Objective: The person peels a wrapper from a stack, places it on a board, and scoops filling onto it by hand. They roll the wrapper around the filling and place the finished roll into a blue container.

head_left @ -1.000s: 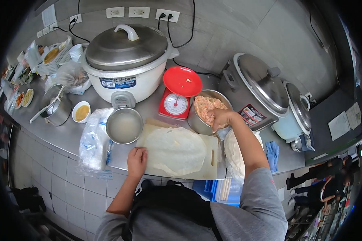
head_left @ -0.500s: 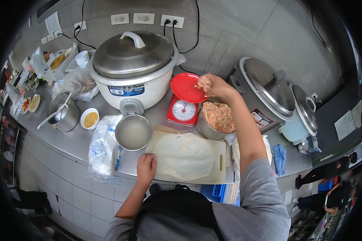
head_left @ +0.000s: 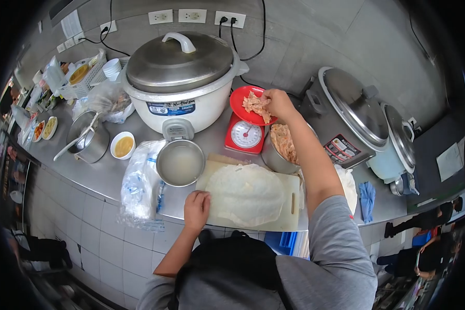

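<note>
My right hand (head_left: pixel 281 105) is over the red scale pan (head_left: pixel 237 106), its fingers closed on the edge of a clump of minced meat mixture (head_left: pixel 255 105) that lies in the pan. Beneath the pan stands the red kitchen scale (head_left: pixel 246 135) with a round white dial. A metal pot (head_left: pixel 277 162), partly covered by my right forearm, holds more of the mixture. My left hand (head_left: pixel 197 209) rests with curled fingers at the left edge of the cutting board (head_left: pixel 293 219); nothing shows in it. Thin, pale round wrapper sheets (head_left: pixel 246 195) lie on the board.
A metal bowl of cloudy liquid (head_left: pixel 180 163) stands left of the board, beside plastic bags (head_left: pixel 139 186). Behind is a large rice cooker (head_left: pixel 183 111); more cookers (head_left: pixel 346 116) stand right. A yellow-filled bowl (head_left: pixel 122 146) and a steel pot (head_left: pixel 95 147) are farther left.
My right hand has lowered the meat clump onto the scale pan, and the dial's needle has turned. My left hand stays by the board's left edge. The whole view has shifted slightly.
</note>
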A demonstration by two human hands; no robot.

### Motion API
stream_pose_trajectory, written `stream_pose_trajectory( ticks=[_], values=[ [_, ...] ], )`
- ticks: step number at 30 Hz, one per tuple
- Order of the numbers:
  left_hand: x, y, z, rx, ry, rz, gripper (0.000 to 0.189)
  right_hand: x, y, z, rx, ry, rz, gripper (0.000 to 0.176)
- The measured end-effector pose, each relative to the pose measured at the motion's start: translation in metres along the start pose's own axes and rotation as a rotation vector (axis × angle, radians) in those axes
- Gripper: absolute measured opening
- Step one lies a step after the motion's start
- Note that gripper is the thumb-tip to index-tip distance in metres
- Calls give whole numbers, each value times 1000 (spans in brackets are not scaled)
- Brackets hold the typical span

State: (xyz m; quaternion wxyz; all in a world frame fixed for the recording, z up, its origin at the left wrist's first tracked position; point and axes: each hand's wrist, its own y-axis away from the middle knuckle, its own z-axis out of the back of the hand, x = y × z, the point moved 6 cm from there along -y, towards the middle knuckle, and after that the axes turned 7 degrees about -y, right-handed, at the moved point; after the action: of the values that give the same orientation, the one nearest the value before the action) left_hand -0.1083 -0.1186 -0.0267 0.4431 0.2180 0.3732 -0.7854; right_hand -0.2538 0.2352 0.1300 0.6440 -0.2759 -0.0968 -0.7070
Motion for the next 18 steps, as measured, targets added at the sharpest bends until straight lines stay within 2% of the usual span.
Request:
stream_pose_trajectory(
  ticks=[2,5,8,13,16,17,18],
  values=[
    [1,1,-2,4,-6,-2,9,-14,5,2,52,-192,-173,17],
    [4,2,-4,19,-3,3,9,-24,23,10,-37,-771,-407,14],
    [4,2,-3,26,-3,3,9,-28,48,30,-147,-1010,-467,18],
    [0,0,-2,26,-8,-14,9,-60,95,48,-54,-385,-478,29],
    [5,2,-6,42,11,-4,9,-76,118,50,-45,-56,-404,23],
    [5,2,-6,43,11,-5,9,-76,125,50,-17,-38,-361,12],
    [5,2,-6,44,10,-6,9,-75,126,53,-69,-7,-325,10]
  ],
)
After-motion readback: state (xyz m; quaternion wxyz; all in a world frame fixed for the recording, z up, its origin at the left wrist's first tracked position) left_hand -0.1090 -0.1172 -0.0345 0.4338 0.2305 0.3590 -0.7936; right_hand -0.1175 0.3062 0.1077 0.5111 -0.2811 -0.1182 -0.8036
